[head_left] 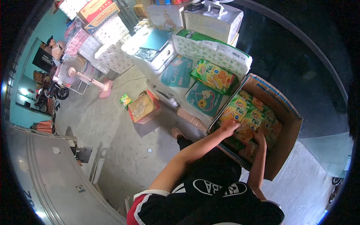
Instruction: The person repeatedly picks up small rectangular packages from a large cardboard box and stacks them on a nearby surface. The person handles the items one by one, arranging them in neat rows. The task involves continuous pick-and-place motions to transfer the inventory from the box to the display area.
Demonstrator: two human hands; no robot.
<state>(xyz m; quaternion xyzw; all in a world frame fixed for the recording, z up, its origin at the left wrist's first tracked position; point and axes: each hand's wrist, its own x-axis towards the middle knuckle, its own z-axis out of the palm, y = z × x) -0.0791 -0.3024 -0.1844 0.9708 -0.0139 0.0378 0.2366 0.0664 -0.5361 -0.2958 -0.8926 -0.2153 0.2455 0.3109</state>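
Carton [287, 123]: open on top — reachable from above, but its walls hem in the sides.
Inside: snack packets [247, 116] fill it, both hands among them.
Behind: one loose packet [213, 76] and stacked packs [210, 50] block the far side.
Floor [112, 123]: bare concrete leftward — small box [143, 107], pink fan [75, 73] interrupt.

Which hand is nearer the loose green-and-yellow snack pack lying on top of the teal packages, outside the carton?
Left. The left hand is at the carton's near-left corner, just below the snack pack. The right hand is deeper in the carton, on the packs there, farther away.
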